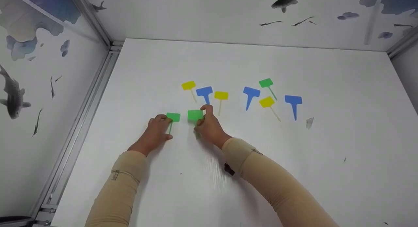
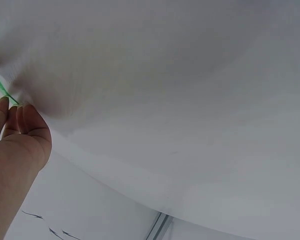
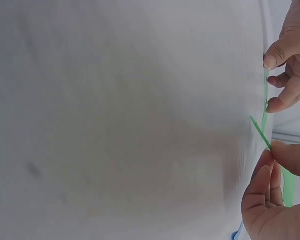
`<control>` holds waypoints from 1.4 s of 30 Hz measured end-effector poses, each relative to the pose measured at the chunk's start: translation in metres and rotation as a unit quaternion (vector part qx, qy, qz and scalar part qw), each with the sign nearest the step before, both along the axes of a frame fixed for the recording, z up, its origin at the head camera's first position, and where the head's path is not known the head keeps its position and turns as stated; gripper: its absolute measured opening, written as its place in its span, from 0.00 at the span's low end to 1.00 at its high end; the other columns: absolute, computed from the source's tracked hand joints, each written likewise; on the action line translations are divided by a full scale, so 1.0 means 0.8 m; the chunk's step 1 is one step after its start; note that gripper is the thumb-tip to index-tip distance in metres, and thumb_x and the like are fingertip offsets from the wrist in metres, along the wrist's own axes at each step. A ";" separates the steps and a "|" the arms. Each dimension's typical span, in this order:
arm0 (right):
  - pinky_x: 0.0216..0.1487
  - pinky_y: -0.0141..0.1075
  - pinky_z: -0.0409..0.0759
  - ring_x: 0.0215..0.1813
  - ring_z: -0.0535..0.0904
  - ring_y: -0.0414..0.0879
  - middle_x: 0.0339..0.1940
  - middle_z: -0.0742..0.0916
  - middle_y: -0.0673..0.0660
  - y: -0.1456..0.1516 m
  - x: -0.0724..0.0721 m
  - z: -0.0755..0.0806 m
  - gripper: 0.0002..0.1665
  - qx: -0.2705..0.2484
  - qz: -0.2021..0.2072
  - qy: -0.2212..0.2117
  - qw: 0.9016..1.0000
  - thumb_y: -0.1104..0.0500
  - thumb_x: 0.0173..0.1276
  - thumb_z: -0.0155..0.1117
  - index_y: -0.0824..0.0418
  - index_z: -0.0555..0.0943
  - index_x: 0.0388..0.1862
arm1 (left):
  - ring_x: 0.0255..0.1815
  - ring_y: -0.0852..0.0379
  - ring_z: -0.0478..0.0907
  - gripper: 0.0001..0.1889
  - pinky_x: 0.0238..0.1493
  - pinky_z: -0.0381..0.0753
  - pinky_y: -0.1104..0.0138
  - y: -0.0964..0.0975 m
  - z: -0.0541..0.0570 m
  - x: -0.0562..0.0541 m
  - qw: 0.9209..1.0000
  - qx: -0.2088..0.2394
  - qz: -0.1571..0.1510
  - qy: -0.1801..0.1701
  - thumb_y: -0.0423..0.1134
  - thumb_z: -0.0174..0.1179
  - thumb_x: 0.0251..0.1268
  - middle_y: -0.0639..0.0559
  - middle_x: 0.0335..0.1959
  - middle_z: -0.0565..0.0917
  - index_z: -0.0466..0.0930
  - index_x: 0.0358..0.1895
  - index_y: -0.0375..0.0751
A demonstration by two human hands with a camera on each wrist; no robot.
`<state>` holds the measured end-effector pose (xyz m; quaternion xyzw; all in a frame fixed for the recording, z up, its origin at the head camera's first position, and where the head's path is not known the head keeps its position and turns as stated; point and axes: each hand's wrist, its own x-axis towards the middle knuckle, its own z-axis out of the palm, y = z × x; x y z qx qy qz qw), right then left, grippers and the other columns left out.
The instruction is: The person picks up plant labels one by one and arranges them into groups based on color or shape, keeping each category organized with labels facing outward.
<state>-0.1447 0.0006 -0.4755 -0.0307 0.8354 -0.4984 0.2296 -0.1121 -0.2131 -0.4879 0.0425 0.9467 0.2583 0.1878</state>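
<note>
Your right hand (image 1: 211,126) pinches a green tag (image 1: 195,115), stem toward you, just right of the second tag (image 1: 174,117) your left hand (image 1: 156,132) touches, whether gripping I cannot tell.

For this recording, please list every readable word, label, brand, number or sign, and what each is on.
Nothing can be read with certainty.
Left sleeve: dark lettering near the cuff, perhaps beginning "Let", too blurred to confirm.
Right sleeve: a dark mark like lettering near the cuff, too small and blurred to read.
Green tags, blue tags and yellow tags: no writing visible.
</note>
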 end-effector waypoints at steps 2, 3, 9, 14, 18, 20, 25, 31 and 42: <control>0.49 0.35 0.73 0.42 0.74 0.47 0.38 0.77 0.57 -0.002 -0.001 -0.001 0.39 -0.003 -0.003 -0.001 1.000 0.71 0.62 0.64 0.54 0.54 0.63 | 0.69 0.41 0.56 0.33 0.69 0.61 0.52 0.000 0.001 0.000 1.000 0.004 0.002 -0.001 0.37 0.64 0.64 0.39 0.72 0.58 0.62 0.71 0.36; 0.48 0.35 0.73 0.42 0.73 0.47 0.38 0.77 0.57 -0.003 -0.001 -0.002 0.39 -0.005 -0.004 0.000 1.000 0.71 0.61 0.64 0.54 0.54 0.63 | 0.68 0.41 0.56 0.33 0.69 0.61 0.52 0.000 0.001 0.000 1.000 0.006 0.002 -0.001 0.37 0.64 0.64 0.39 0.72 0.58 0.62 0.71 0.35; 0.45 0.35 0.72 0.39 0.73 0.47 0.35 0.77 0.56 -0.010 -0.001 -0.004 0.39 -0.013 -0.014 0.004 1.000 0.73 0.60 0.64 0.54 0.54 0.62 | 0.67 0.41 0.56 0.34 0.69 0.62 0.52 -0.001 0.001 0.002 1.000 0.017 0.003 0.004 0.37 0.64 0.63 0.40 0.71 0.58 0.62 0.71 0.34; 0.42 0.34 0.71 0.37 0.72 0.46 0.32 0.77 0.55 -0.014 -0.001 -0.005 0.38 -0.019 -0.016 0.011 1.000 0.74 0.60 0.62 0.55 0.54 0.61 | 0.67 0.40 0.56 0.34 0.69 0.62 0.53 -0.001 0.000 0.002 1.000 0.022 0.009 0.005 0.36 0.65 0.62 0.40 0.71 0.58 0.63 0.71 0.34; 0.43 0.34 0.71 0.37 0.72 0.46 0.32 0.77 0.55 -0.018 -0.003 -0.003 0.37 -0.009 -0.017 0.011 1.000 0.74 0.60 0.60 0.56 0.55 0.60 | 0.68 0.40 0.56 0.35 0.69 0.61 0.54 0.000 0.001 0.002 1.000 0.013 0.008 0.003 0.37 0.64 0.62 0.40 0.72 0.58 0.62 0.71 0.35; 0.44 0.34 0.71 0.37 0.72 0.47 0.32 0.77 0.55 -0.020 -0.005 -0.002 0.37 -0.002 -0.017 0.009 1.000 0.74 0.60 0.60 0.55 0.54 0.61 | 0.69 0.41 0.56 0.35 0.70 0.61 0.54 0.000 0.001 0.002 1.000 0.012 0.009 0.003 0.37 0.64 0.62 0.40 0.72 0.58 0.62 0.71 0.36; 0.45 0.35 0.71 0.40 0.72 0.47 0.34 0.76 0.56 -0.025 -0.007 -0.003 0.37 0.012 -0.012 -0.001 1.000 0.72 0.61 0.61 0.54 0.53 0.62 | 0.69 0.41 0.56 0.35 0.70 0.61 0.54 0.001 0.002 0.000 1.000 0.005 0.007 -0.002 0.37 0.64 0.63 0.40 0.72 0.58 0.62 0.71 0.36; 0.49 0.36 0.71 0.43 0.73 0.48 0.37 0.76 0.56 -0.028 -0.008 -0.003 0.36 0.024 -0.003 -0.008 1.000 0.71 0.64 0.60 0.53 0.53 0.62 | 0.69 0.42 0.57 0.34 0.70 0.61 0.54 0.000 0.002 -0.002 1.000 0.009 0.008 -0.006 0.37 0.64 0.63 0.40 0.71 0.59 0.63 0.71 0.37; 0.45 0.36 0.70 0.39 0.72 0.46 0.34 0.76 0.54 -0.032 -0.006 -0.002 0.38 0.034 0.018 0.022 0.999 0.73 0.61 0.60 0.54 0.54 0.63 | 0.69 0.43 0.55 0.34 0.70 0.61 0.54 -0.001 0.005 0.002 1.000 0.022 0.012 -0.009 0.37 0.65 0.62 0.41 0.72 0.58 0.63 0.71 0.38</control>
